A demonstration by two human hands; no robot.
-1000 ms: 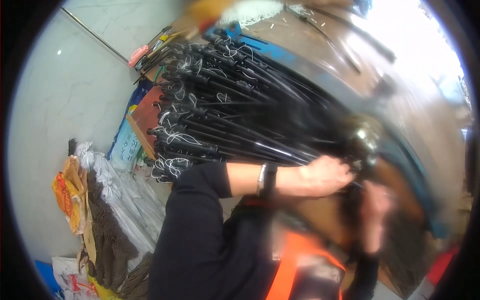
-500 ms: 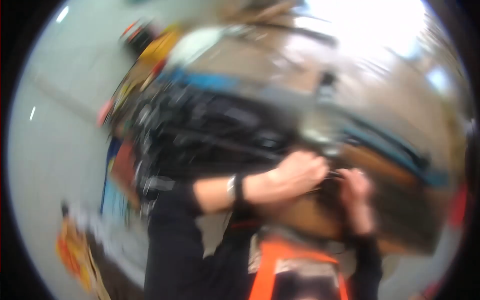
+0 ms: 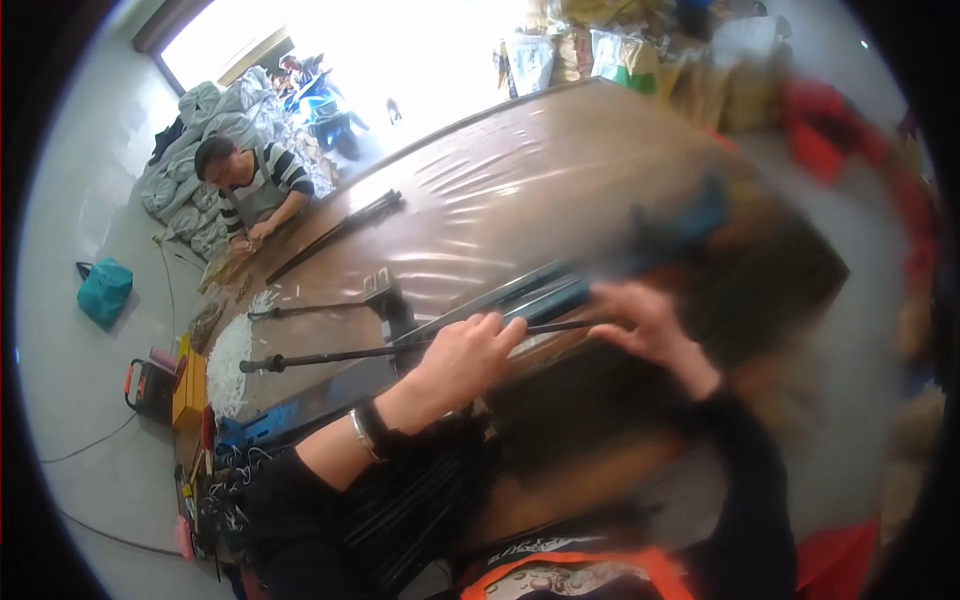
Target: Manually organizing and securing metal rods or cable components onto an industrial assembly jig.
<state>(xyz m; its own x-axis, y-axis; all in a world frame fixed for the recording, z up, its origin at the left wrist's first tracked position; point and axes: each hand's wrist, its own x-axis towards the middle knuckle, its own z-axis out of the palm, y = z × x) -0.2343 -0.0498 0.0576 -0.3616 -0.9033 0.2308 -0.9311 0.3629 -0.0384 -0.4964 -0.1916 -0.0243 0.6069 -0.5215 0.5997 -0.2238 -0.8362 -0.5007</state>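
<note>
My left hand (image 3: 463, 352) grips a long thin black rod (image 3: 330, 355) that stretches left over the brown plastic-covered table (image 3: 520, 200). My right hand (image 3: 640, 325) holds the same rod further right, its fingers closed around it. A silver bracelet and a black band sit on my left wrist. Below my left forearm lies a bundle of similar black rods (image 3: 400, 510). The right side of the view is blurred.
A second black rod (image 3: 315, 308) lies on the table beyond mine, and a bundle of dark rods (image 3: 340, 228) lies further off. Another person (image 3: 250, 185) in a striped top works at the table's far left end. Sacks, a teal bag (image 3: 104, 290) and an orange tool case (image 3: 150, 385) sit on the floor.
The view has swung from the heap of black rods up to the table. Both hands now hold one rod stretched across the table.
</note>
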